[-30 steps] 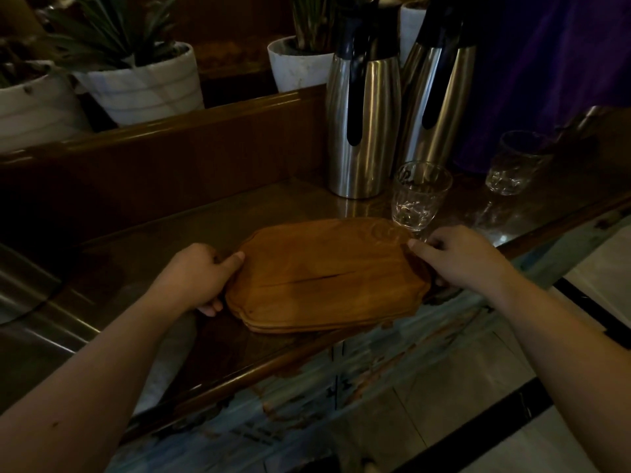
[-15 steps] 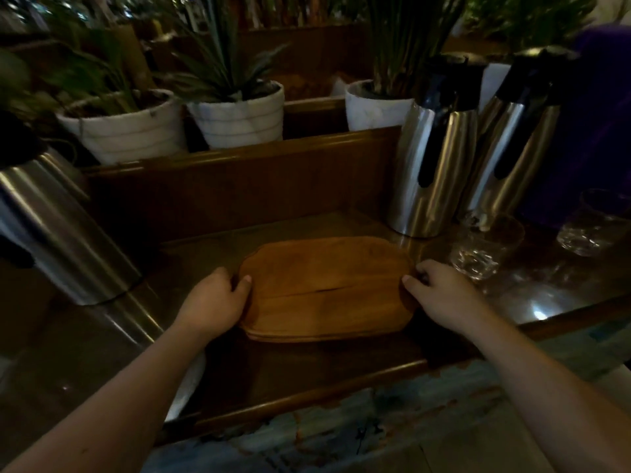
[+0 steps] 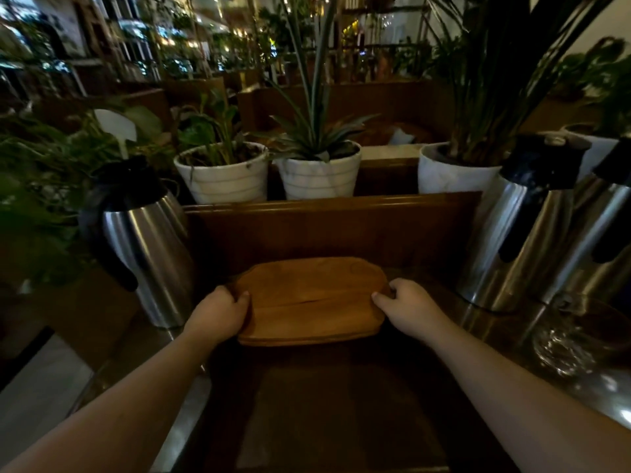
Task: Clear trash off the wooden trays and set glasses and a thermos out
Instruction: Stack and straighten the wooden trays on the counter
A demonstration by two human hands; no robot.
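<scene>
- Dim, plant-filled room around me; three white pots sit on the ledge behind a dark wooden counter.
- On that counter, near its back wall and about midway along, lies the wooden tray, flat, its top bare. Thin lines along its near edge suggest more than one tray stacked, but I cannot tell for sure.
- My left hand grips the tray's left end, thumb on top, fingers curled around the edge.
- My right hand grips the right end the same way, thumb on the top face, fingers wrapped under out of sight.
- At the counter's left end stands a steel thermos with a black lid and handle, just beside the tray and my left hand.
- Toward the right end stand two taller steel thermoses, side by side and close together.
- Near the counter's right front edge sits a clear glass, blurred, apart from the tray.
</scene>
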